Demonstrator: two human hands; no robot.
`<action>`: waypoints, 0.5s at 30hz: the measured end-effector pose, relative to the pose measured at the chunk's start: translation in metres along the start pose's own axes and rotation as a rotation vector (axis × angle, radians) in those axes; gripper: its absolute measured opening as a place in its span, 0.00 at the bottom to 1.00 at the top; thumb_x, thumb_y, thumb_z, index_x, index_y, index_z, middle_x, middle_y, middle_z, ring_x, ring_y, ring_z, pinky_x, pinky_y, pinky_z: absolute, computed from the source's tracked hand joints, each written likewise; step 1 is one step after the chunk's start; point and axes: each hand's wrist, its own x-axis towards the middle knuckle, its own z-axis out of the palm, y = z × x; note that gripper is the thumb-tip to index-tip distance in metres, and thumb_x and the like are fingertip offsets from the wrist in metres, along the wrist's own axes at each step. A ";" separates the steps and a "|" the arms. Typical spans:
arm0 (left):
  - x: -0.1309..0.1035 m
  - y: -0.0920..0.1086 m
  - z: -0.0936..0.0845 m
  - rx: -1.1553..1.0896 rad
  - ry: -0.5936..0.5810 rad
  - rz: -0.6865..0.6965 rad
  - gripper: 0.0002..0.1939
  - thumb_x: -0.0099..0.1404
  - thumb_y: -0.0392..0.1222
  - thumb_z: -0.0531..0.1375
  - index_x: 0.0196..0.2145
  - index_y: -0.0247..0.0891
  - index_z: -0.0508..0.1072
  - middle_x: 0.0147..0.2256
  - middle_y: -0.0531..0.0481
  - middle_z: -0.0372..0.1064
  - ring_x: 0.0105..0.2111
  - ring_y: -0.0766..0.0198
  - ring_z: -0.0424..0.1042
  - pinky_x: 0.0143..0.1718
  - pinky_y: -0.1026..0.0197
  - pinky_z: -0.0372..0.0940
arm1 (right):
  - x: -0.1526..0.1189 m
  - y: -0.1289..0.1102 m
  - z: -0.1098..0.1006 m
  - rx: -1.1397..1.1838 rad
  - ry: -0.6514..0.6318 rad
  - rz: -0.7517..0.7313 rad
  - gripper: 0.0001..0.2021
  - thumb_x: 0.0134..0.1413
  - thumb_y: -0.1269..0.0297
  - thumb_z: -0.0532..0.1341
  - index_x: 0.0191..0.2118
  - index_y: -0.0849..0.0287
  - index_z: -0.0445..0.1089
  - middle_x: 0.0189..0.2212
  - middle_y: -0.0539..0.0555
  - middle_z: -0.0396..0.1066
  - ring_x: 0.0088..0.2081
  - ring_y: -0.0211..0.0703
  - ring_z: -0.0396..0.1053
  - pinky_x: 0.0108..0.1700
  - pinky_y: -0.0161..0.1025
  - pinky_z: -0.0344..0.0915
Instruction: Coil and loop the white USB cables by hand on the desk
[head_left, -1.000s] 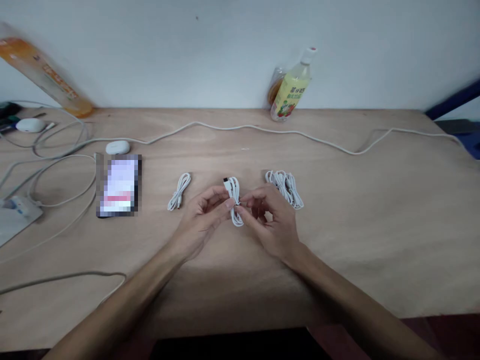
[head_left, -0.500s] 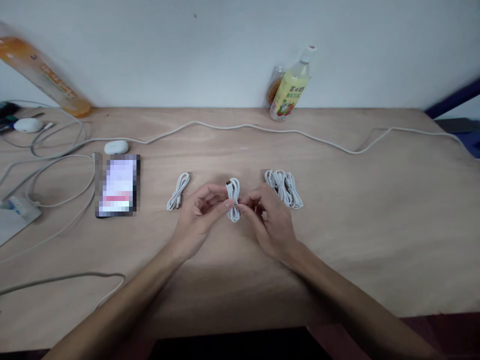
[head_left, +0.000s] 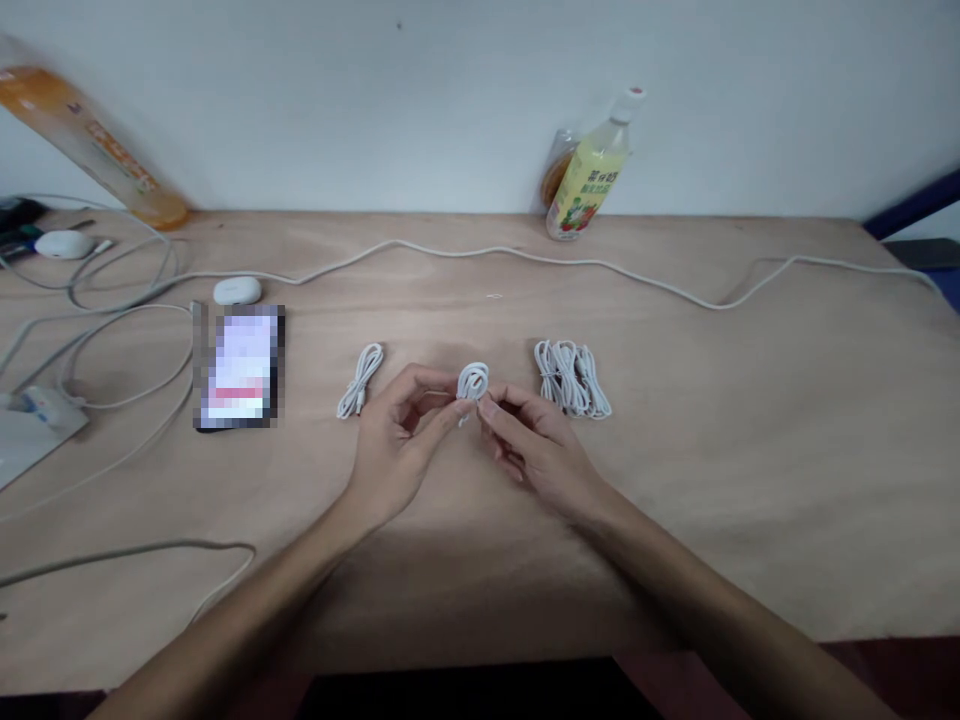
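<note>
A coiled white cable is held up between both hands near the middle of the wooden table. My left hand pinches it from the left with thumb and fingers. From the right, my right hand is closed on its lower part, fingertips beside the left thumb. Where the cable is bound is hidden by the fingertips. Another bundled white cable lies left of my left hand. Several white cable bundles lie side by side beyond my right hand.
A phone and a white earbud case lie to the left, among loose cables. A long white cable crosses the back. A yellow-labelled bottle and an orange bottle stand against the wall.
The held cable has turned, so its looped end now faces up and its plug no longer shows. My right fingers have curled beneath it. The view has shifted slightly.
</note>
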 end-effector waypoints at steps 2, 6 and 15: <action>0.000 0.000 0.000 -0.016 0.004 -0.006 0.05 0.65 0.37 0.73 0.39 0.40 0.82 0.37 0.51 0.83 0.37 0.62 0.82 0.44 0.60 0.77 | 0.000 0.001 0.000 0.011 0.012 -0.002 0.21 0.62 0.41 0.69 0.36 0.54 0.69 0.22 0.42 0.61 0.20 0.33 0.50 0.19 0.34 0.46; 0.000 0.001 0.001 -0.063 0.023 -0.038 0.06 0.64 0.36 0.74 0.38 0.41 0.82 0.35 0.53 0.82 0.35 0.65 0.81 0.41 0.62 0.76 | 0.000 0.003 0.001 -0.063 0.073 -0.129 0.14 0.66 0.48 0.68 0.37 0.53 0.71 0.24 0.43 0.62 0.22 0.34 0.55 0.22 0.35 0.53; 0.001 0.002 0.001 -0.067 0.071 -0.111 0.10 0.60 0.40 0.77 0.35 0.41 0.80 0.32 0.53 0.82 0.31 0.64 0.80 0.38 0.60 0.76 | -0.006 0.010 0.001 -0.701 0.296 -0.639 0.03 0.67 0.68 0.66 0.40 0.53 0.73 0.32 0.47 0.72 0.27 0.36 0.65 0.29 0.37 0.63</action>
